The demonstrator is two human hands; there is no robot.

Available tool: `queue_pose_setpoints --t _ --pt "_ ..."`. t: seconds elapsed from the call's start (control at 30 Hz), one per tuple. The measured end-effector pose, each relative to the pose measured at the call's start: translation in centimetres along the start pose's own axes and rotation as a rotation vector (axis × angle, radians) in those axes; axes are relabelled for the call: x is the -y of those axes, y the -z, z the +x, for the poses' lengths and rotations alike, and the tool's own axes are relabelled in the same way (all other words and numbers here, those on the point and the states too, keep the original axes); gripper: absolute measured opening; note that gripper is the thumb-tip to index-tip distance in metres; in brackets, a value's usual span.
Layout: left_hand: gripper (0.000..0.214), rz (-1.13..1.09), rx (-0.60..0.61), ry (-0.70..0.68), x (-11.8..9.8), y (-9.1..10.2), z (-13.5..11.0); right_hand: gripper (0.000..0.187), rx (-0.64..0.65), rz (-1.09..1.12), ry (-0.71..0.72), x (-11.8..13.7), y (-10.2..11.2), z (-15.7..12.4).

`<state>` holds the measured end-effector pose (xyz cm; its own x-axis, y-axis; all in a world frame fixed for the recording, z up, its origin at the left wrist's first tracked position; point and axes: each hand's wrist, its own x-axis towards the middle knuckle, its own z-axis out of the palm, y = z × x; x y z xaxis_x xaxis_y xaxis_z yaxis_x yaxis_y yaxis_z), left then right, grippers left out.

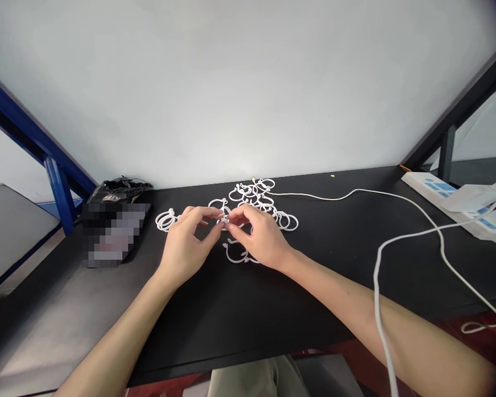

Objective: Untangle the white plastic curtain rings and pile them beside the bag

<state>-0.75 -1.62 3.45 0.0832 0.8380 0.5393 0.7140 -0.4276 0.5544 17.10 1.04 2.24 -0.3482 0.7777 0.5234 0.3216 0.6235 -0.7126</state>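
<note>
My left hand point(187, 242) and my right hand point(262, 234) meet above the black tabletop. Thumbs and fingertips of both pinch a white plastic curtain ring point(223, 221), mostly covered by the fingers. Just below my right hand lie open white rings point(235, 260), partly hidden by it. Behind it spreads a loose pile of similar rings point(287, 221), each a thin hoop with a small knob-like end. Left of my left hand sits a small group of rings point(165, 221), looped together or overlapping; I cannot tell which.
A crumpled black plastic bag point(118, 190) and a blurred-out dark flat object point(118, 237) lie at the left. A white power strip point(434, 190) with plugs stands at the right. White cables point(397, 234) cross the table's right side and pass over my right forearm. A pale wall rises behind.
</note>
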Motion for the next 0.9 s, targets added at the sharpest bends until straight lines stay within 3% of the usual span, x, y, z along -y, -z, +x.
queue_pose_setpoints --t 0.17,0.4,0.63,0.9 --pt "0.011 -0.01 -0.016 -0.081 -0.2 -0.2 0.0 0.016 0.004 0.124 -0.086 0.5 0.1 -0.3" --pt "0.011 -0.04 -0.047 -0.102 -0.5 -0.2 -0.1 0.008 -0.026 0.19 -0.089 0.7 0.1 -0.1" --pt "0.005 -0.102 -0.126 -0.027 -1.2 -0.3 -0.3 0.006 -0.078 0.128 -0.043 1.3 0.4 -0.1" --pt "0.006 -0.186 -0.033 0.092 -0.8 -0.5 -0.4 0.011 -0.047 0.081 -0.105 1.1 0.6 -0.6"
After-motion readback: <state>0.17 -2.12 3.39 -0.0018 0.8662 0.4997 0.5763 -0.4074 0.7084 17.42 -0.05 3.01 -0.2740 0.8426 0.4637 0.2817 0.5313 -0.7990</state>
